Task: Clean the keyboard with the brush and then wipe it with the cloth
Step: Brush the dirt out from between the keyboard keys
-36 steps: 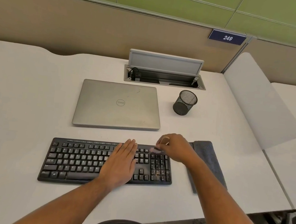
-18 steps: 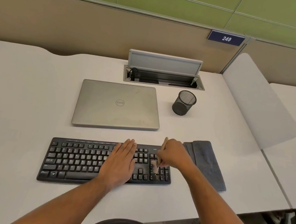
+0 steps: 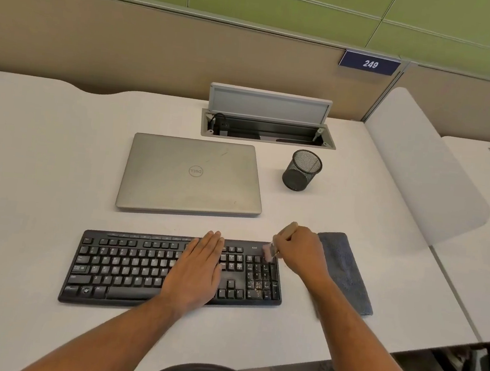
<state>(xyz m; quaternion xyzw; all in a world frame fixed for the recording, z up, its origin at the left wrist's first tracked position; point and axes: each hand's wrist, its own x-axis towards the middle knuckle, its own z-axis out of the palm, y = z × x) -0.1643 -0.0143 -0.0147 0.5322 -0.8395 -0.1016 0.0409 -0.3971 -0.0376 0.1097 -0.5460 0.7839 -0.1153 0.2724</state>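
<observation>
A black keyboard [image 3: 126,266] lies on the white desk [image 3: 43,164] in front of me. My left hand [image 3: 195,270] rests flat on its middle keys, fingers straight. My right hand [image 3: 300,251] grips a small brush [image 3: 270,251] with a wooden handle; its pale bristles touch the top of the number pad at the keyboard's right end. Pale specks show on the lower number-pad keys. A folded grey cloth [image 3: 346,271] lies on the desk just right of the keyboard, partly behind my right forearm.
A closed silver laptop [image 3: 190,176] lies behind the keyboard. A black mesh pen cup [image 3: 301,170] stands to its right. An open cable tray [image 3: 268,127] sits at the back. A white divider panel [image 3: 420,173] borders the desk's right side.
My right hand with the brush swept down onto the number pad and has come back up to its top edge. My left hand has stayed flat on the keys.
</observation>
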